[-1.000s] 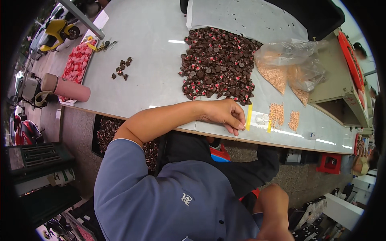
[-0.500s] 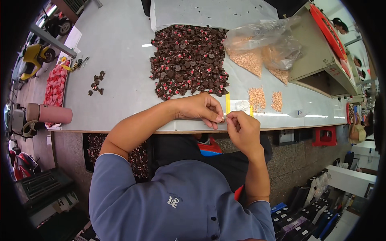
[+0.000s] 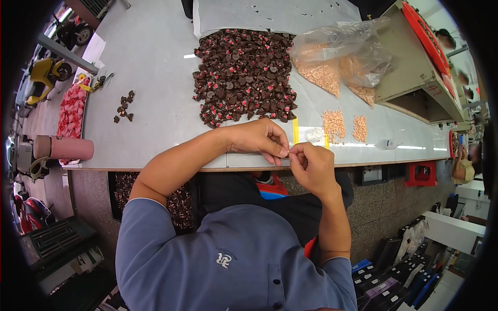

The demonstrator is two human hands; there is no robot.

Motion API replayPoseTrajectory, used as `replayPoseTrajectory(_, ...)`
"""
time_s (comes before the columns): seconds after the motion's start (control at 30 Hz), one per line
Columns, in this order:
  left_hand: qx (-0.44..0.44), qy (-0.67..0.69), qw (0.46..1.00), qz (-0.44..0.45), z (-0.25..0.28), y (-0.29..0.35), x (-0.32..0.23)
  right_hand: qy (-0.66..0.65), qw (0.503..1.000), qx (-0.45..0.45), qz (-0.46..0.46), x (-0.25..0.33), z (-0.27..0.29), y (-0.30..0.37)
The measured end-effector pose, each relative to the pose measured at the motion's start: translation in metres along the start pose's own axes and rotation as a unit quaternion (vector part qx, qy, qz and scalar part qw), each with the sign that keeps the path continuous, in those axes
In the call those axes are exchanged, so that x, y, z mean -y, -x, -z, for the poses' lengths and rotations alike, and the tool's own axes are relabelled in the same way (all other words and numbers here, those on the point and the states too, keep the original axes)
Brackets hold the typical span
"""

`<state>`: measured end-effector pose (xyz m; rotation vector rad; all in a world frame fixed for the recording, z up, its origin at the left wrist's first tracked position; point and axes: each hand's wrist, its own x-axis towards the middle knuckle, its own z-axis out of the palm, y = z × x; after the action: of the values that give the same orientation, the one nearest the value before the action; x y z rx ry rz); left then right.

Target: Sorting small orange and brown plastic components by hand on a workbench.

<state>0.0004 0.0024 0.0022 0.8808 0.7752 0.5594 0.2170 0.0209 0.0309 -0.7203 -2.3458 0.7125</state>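
Observation:
At the front edge of the table, my left hand [image 3: 259, 141] is closed, its thumb pressed to the fingertips. My right hand [image 3: 314, 165] is pinched too, its tips meeting those of the left. Whatever lies between them is too small to make out. Just beyond, a small white round thing [image 3: 313, 135] sits between two yellow tape strips [image 3: 295, 130]. Right of it are two patches of small beige pieces [image 3: 333, 126]. A wide spread of dark brown pieces [image 3: 244, 78], some with pink-red spots, covers the table past my left hand.
Two clear bags of beige pieces [image 3: 317, 76] lean near a metal box [image 3: 415, 88] at the right. Several dark pieces [image 3: 123, 107] lie apart at the left. A pink tumbler [image 3: 70, 147] lies by a tray of pink-red pieces [image 3: 73, 109]. A small clear container [image 3: 388, 143] sits far right.
My right fingertips have shifted slightly left, closer against the left ones. My left hand stays in nearly the same place. The things on the table have not visibly been moved.

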Motion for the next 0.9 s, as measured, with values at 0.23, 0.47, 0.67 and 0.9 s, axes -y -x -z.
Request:
replayPoseTrajectory(0.23, -0.006, -0.002, 1.0, 0.0, -0.001, 0.001, 0.0, -0.016, 1.0, 0.007, -0.003, -0.004, -0.002, 0.002)
replayPoseTrajectory(0.47, -0.016, -0.001, 1.0, -0.001, -0.003, 0.001, -0.001, -0.017, 1.0, 0.015, -0.014, -0.009, -0.002, 0.004)
replayPoseTrajectory(0.67, -0.019, -0.002, 1.0, -0.015, -0.002, -0.001, 0.001, 0.009, 1.0, 0.023, -0.003, -0.008, 0.009, -0.001)
replayPoseTrajectory(0.9, -0.035, -0.012, 0.999, -0.03, -0.003, -0.002, 0.001, 0.169, 0.985, 0.026, -0.002, -0.019, 0.051, -0.012)
